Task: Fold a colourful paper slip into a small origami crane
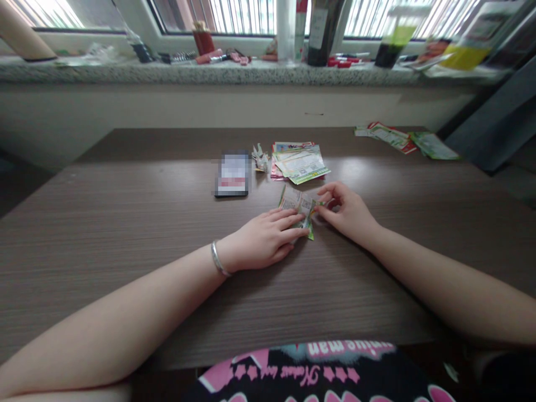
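Observation:
A small printed paper (pixel 293 198), whitish with green edges and a square code, lies creased on the table in front of me. My left hand (pixel 268 237) rests flat on it with the fingers stretched out, covering its lower left part. At its right edge, my right hand (pixel 341 209) pinches the paper between thumb and fingers. Just beyond my hands lies a loose pile of similar printed papers (pixel 304 164). Left of that pile sits a small folded paper piece (pixel 260 161) with points sticking up.
A phone (pixel 232 174) with a blurred screen lies left of the folded piece. More printed papers (pixel 393 138) are at the table's far right. Behind the brown table (pixel 125 223), a stone windowsill (pixel 234 72) carries bottles, a red holder (pixel 203 40) and small clutter.

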The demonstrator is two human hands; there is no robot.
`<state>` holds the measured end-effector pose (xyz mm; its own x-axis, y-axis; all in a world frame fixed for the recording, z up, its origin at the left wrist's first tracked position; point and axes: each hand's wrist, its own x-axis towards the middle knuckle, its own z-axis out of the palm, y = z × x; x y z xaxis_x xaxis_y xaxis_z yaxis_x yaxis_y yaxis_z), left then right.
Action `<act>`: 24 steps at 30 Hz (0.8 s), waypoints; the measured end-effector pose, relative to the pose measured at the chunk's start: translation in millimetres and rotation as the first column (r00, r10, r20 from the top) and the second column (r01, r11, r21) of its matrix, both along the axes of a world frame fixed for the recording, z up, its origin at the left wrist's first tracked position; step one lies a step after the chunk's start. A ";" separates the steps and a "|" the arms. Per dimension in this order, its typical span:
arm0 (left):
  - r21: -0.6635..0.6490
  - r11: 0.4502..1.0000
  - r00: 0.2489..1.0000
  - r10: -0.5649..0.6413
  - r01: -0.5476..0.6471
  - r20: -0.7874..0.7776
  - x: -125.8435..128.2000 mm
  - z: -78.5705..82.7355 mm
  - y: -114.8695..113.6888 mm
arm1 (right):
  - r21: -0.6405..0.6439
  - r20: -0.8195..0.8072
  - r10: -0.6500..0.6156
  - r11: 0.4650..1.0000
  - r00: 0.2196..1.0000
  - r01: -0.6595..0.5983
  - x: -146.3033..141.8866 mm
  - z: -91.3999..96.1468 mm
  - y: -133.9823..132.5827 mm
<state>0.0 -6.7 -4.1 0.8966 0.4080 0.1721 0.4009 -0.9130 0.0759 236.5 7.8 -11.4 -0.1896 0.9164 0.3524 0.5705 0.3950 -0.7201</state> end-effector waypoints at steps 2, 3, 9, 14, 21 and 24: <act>-0.005 1.000 1.000 0.003 -0.003 -0.002 -0.7 -0.2 0.5 | 0.014 0.008 0.034 0.999 0.999 -0.034 1.2 -0.4 0.5; -0.007 1.000 1.000 0.004 -0.004 -0.005 -1.1 0.0 0.7 | 0.024 0.013 0.059 0.998 0.998 -0.059 1.8 -0.7 0.7; 0.018 1.000 1.000 -0.007 0.007 -0.016 -3.7 3.1 -0.3 | 0.007 -0.015 0.182 0.983 0.983 -0.182 3.4 -0.3 -2.6; 0.086 0.994 0.996 0.071 -0.066 -0.054 -2.7 6.4 -6.2 | -0.014 0.068 0.197 0.980 0.978 -0.196 3.0 3.9 -6.2; 0.206 0.978 0.994 0.063 -0.043 -0.088 3.2 13.3 -12.9 | 0.006 0.158 0.203 0.978 0.966 -0.206 2.2 5.7 -6.1; 0.250 0.966 0.997 0.070 -0.059 -0.036 1.0 12.6 -13.1 | 0.015 0.184 0.189 0.981 0.965 -0.195 1.3 7.1 -6.8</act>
